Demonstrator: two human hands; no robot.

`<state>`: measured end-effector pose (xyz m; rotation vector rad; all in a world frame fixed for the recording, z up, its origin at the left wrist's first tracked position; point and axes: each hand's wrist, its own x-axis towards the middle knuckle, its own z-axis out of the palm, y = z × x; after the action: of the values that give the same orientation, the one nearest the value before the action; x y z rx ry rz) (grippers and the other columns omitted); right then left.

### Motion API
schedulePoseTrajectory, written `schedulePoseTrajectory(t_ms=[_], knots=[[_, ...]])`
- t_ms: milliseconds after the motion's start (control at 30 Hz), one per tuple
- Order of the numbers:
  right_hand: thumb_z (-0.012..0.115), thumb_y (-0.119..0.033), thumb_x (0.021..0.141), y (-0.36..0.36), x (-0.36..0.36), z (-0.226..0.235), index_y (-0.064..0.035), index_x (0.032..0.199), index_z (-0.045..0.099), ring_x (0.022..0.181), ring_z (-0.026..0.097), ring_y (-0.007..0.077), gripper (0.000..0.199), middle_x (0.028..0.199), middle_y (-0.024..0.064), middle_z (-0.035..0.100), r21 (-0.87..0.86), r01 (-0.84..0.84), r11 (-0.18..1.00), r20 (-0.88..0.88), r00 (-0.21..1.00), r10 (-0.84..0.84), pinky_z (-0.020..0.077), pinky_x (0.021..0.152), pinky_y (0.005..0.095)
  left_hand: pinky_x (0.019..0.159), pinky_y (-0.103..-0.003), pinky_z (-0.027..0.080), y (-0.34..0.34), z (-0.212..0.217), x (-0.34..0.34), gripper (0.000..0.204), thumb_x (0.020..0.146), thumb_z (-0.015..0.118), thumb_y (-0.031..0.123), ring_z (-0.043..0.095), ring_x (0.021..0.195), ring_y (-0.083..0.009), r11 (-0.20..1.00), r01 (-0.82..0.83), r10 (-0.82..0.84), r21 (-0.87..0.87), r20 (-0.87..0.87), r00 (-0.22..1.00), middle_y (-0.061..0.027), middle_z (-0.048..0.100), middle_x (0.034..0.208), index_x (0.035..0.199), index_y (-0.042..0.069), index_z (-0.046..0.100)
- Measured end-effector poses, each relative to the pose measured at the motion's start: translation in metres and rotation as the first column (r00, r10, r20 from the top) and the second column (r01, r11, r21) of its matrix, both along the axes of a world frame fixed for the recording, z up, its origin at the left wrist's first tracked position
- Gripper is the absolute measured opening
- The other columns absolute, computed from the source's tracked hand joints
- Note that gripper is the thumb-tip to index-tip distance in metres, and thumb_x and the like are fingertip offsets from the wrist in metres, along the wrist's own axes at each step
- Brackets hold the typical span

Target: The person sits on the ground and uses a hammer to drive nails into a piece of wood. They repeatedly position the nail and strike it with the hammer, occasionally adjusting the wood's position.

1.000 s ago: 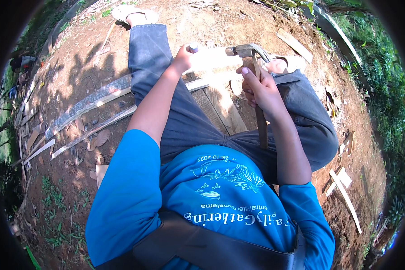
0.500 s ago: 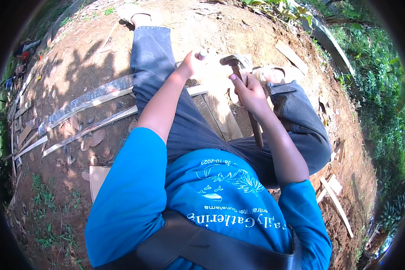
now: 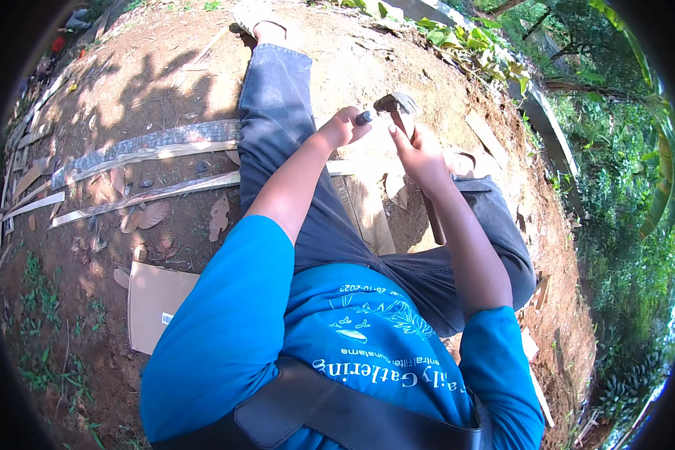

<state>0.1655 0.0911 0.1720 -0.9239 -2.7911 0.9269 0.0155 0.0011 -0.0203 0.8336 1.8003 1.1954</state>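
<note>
Head view: the person sits on bare reddish ground (image 3: 165, 90), left leg stretched forward, right leg bent. Right hand (image 3: 420, 154) is closed around the wooden handle of a hammer (image 3: 397, 105); the metal head stands above and just ahead of the fingers, and the handle runs down past the wrist toward the lap. Left hand (image 3: 343, 127) is closed narrowly, pinching a small dark cylindrical object (image 3: 364, 118) between thumb and fingers; what the object is cannot be told. The object sits just beside the hammer head, the two near but apart. A wooden board (image 3: 367, 210) lies on the ground between the legs, below both hands. Long bamboo strips (image 3: 150, 146) lie across the ground at the left, passing under the left leg. A flat piece of cardboard (image 3: 157, 304) lies near the left elbow. Dry leaves (image 3: 219, 217) are scattered beside the strips. Green vegetation (image 3: 615, 195) borders the ground at the right.
</note>
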Motion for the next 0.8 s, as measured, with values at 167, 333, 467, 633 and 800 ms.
schedulePoseTrajectory(t_ms=[167,333,467,633,800], knots=[[0.058,-0.029,0.102,-0.044,-0.03,0.125,-0.0051,0.102,0.055,0.043,0.033,0.003,0.024,0.06,-0.0053,0.043,-0.551,0.087,0.83,-0.494,0.768,-0.408,0.0254,0.039,0.0222,0.082,-0.027,0.049,-0.01,0.043,-0.014,0.039,0.085,0.075,0.021,0.061,0.088,-0.0113,0.993,0.034,-0.008,-0.117,0.213,0.977,-0.0065,0.067,0.1,0.109,-0.004,0.057],[0.06,-0.02,0.1,-0.019,0.022,-0.023,-0.0007,0.098,0.061,0.059,0.05,0.0099,0.019,0.068,0.0,0.057,0.13,0.052,0.99,-0.147,0.989,-0.033,0.0408,0.053,0.0296,0.091,-0.031,0.046,0.011,0.054,-0.007,0.036,0.084,0.072,0.019,0.06,0.096,-0.015,0.969,0.2,-0.195,-0.143,0.048,0.98,-0.0079,0.066,0.104,0.111,0.0,0.057],[0.058,-0.026,0.103,-0.049,-0.026,0.109,-0.0048,0.091,0.053,0.045,0.036,0.0029,0.024,0.06,-0.0052,0.043,-0.536,0.148,0.831,-0.318,0.877,-0.361,0.0279,0.041,0.0223,0.075,-0.031,0.053,-0.012,-0.003,-0.012,0.029,0.087,0.071,0.018,0.065,0.081,-0.0159,0.994,-0.093,0.075,0.058,0.265,0.961,-0.0091,0.066,0.095,0.105,0.001,0.057],[0.054,-0.025,0.104,-0.036,0.006,0.014,-0.0041,0.104,0.057,0.048,0.044,0.0065,0.021,0.063,-0.0002,0.05,-0.13,0.091,0.987,-0.414,0.9,-0.137,0.0345,0.045,0.0245,0.091,-0.036,0.041,0.014,0.016,-0.008,0.003,0.091,0.06,0.01,0.064,0.089,-0.0139,0.965,0.259,-0.262,-0.045,-0.088,0.961,-0.0038,0.069,0.092,0.091,0.008,0.063],[0.056,-0.024,0.103,-0.03,-0.002,0.066,-0.0046,0.104,0.058,0.054,0.047,0.0054,0.02,0.063,-0.0036,0.05,-0.356,0.091,0.93,-0.216,0.96,-0.177,0.0364,0.05,0.0242,0.096,-0.032,0.043,-0.008,0.049,0.009,0.033,0.081,0.068,0.016,0.06,0.095,-0.0187,0.974,-0.178,0.216,-0.14,0.329,0.919,-0.0109,0.066,0.103,0.11,0.005,0.059]])
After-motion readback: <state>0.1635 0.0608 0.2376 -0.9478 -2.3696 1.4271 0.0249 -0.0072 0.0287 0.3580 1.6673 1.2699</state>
